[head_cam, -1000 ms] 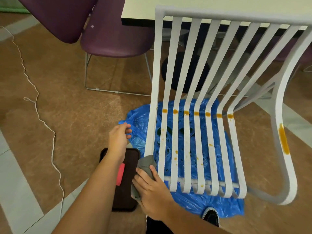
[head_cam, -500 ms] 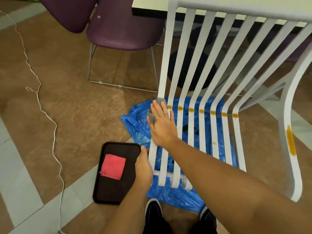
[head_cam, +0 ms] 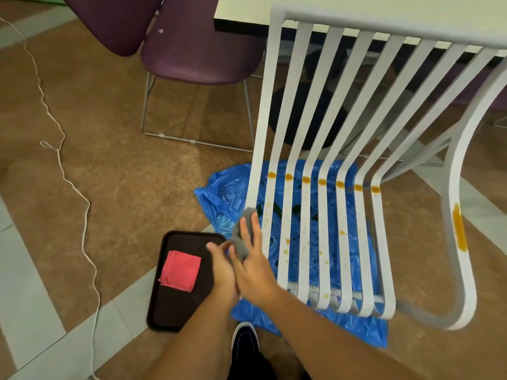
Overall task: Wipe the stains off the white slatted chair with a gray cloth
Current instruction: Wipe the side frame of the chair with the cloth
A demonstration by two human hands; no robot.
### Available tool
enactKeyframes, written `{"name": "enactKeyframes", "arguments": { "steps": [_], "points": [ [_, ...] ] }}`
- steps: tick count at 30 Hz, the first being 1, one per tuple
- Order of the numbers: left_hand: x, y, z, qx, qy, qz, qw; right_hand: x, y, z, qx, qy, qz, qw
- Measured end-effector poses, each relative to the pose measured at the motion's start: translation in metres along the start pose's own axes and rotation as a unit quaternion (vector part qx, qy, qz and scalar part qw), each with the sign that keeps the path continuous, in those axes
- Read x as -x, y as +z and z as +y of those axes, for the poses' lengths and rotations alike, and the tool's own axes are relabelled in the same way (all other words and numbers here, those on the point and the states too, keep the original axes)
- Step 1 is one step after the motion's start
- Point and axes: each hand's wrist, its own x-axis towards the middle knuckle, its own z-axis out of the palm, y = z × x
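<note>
The white slatted chair (head_cam: 323, 105) stands on a blue plastic sheet. A row of orange stains (head_cam: 322, 182) crosses the bend of its slats. Small spots dot the seat slats, and a long orange streak (head_cam: 458, 229) marks the right frame. My right hand (head_cam: 252, 267) holds the gray cloth (head_cam: 241, 242) against the leftmost seat slat, fingers stretched along it and thumb under the cloth. My left hand (head_cam: 220, 267) sits just left of it, partly behind it, with fingers loosely extended near the cloth. The slat under both hands is hidden.
A dark brown tray (head_cam: 181, 311) with a folded red cloth (head_cam: 179, 270) lies on the floor left of the chair. The blue sheet (head_cam: 219, 193) spreads beneath. Purple chairs (head_cam: 197, 50) and a table (head_cam: 247, 9) stand behind. A white cord (head_cam: 63, 171) trails at left. My shoe (head_cam: 245, 341) is below.
My right hand slid the gray cloth back down the leftmost slat from the bend toward the seat front. My left hand left the slat's front end and moved up beside the right hand.
</note>
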Motion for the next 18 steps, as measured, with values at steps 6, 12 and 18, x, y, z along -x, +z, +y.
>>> {"name": "enactKeyframes", "arguments": {
  "steps": [6, 12, 18],
  "points": [
    [-0.008, -0.031, 0.020, 0.020, -0.057, -0.010, 0.998, 0.053, 0.022, 0.030, 0.061, -0.045, -0.128, 0.989],
    [0.004, -0.006, 0.062, -0.056, 0.039, -0.072, 0.995, 0.007, 0.016, 0.025, 0.035, -0.050, -0.074, 0.995],
    [0.011, 0.014, 0.039, -0.063, 0.034, -0.034, 0.997, -0.098, -0.017, 0.010, 0.082, 0.020, 0.018, 0.996]
  ]
}}
